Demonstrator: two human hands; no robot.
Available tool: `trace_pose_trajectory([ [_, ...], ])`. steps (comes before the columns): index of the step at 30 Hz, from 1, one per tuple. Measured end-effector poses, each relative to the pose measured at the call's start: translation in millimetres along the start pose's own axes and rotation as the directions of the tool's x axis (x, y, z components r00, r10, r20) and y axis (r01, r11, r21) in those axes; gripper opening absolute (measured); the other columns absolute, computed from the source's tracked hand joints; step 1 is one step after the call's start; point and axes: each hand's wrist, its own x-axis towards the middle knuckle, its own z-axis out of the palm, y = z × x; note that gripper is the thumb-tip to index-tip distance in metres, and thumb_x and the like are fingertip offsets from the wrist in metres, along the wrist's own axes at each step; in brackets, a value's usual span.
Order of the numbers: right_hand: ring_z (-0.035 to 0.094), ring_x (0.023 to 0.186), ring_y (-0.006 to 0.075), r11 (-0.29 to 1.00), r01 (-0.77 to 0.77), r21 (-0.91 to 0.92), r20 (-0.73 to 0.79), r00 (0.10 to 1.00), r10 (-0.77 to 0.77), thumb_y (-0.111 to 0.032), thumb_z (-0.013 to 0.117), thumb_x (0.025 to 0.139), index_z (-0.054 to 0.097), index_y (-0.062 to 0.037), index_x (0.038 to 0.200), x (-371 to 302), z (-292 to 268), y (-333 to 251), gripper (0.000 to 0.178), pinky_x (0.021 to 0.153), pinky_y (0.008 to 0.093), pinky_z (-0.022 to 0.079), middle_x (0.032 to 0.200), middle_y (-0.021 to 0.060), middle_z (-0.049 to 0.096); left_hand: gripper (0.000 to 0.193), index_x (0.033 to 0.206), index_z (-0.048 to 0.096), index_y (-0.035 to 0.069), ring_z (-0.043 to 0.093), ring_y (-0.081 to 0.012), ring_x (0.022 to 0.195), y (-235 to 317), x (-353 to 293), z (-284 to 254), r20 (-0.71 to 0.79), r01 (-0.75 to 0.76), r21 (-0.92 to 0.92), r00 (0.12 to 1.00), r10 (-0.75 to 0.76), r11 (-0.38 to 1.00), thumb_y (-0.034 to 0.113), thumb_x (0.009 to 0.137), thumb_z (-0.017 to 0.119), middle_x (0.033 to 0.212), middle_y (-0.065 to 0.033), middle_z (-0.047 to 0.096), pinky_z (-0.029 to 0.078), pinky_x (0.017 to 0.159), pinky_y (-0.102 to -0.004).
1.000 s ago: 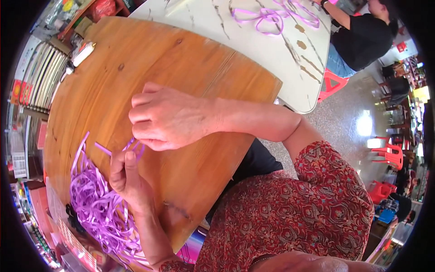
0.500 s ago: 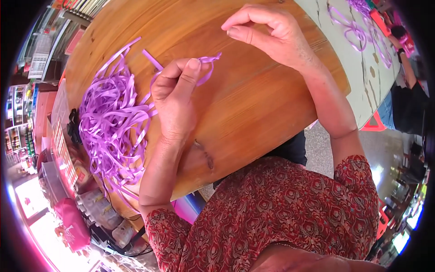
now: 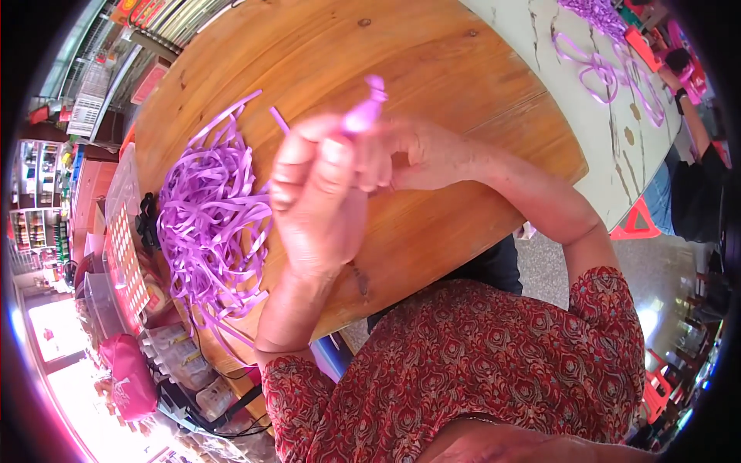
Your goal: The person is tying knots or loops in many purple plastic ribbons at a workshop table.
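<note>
My left hand (image 3: 320,204) is closed on a purple ribbon (image 3: 363,116), thumb against the curled fingers. The folded, narrow end of the ribbon sticks up above the hands, over the wooden table. Close against it, my right hand (image 3: 421,157) has its fingers curled round the same ribbon, somewhat smeared by motion. Exactly where the fingers meet the ribbon is partly hidden. To the left of my left hand lies a tangled heap of purple ribbon (image 3: 212,212), with some strands trailing to the table's near edge.
The round wooden table (image 3: 463,85) abuts a white marbled table (image 3: 563,116) bearing more purple ribbon (image 3: 602,73). A person's arm (image 3: 693,119) reaches in there, beside a red stool (image 3: 637,220). Left stand shelves, a pink bag (image 3: 127,378) and clear plastic containers (image 3: 174,355).
My right hand has come down and left from above the table to meet my left hand at the ribbon. The ribbon's end now points up. The view has shifted slightly.
</note>
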Motion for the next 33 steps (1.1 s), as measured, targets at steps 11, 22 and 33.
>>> trace_pose_trajectory([
  [11,0.057,0.076,0.0104,0.894,-0.279,0.349,-0.172,0.919,0.354,-0.008,0.059,0.087,0.064,0.002,0.094,-7,-79,-27,0.013,0.071,0.0242,0.046,0.081,0.0045,0.062,0.015,0.106,0.05,0.004,0.04,-0.0153,0.074,77,28,-48,-0.165,-0.274,-0.328,0.959,0.231,0.904,0.012,0.093,0.048,0.083,-0.0023,0.046,0.036,0.076,-0.0319],
  [22,0.054,0.073,0.0118,0.937,-0.173,0.305,-0.342,0.898,0.277,-0.011,0.056,0.09,0.065,0.0018,0.097,-6,-89,-26,0.017,0.069,0.0253,0.045,0.081,0.0071,0.063,0.015,0.104,0.052,0.003,0.05,-0.0163,0.084,80,21,-88,-0.35,-0.255,0.034,0.903,0.251,0.966,0.009,0.091,0.053,0.093,-0.0043,0.053,0.042,0.079,-0.0325],
  [33,0.055,0.069,0.0071,0.949,-0.198,0.246,-0.217,0.943,0.253,-0.012,0.059,0.089,0.067,-0.0029,0.099,26,-76,-44,0.016,0.068,0.0213,0.047,0.081,0.0005,0.063,0.021,0.11,0.056,0.003,0.056,-0.0123,0.088,1,46,-5,-0.152,0.103,0.44,0.988,-0.039,0.892,0.012,0.091,0.056,0.104,-0.0059,0.058,0.045,0.08,-0.0273],
])
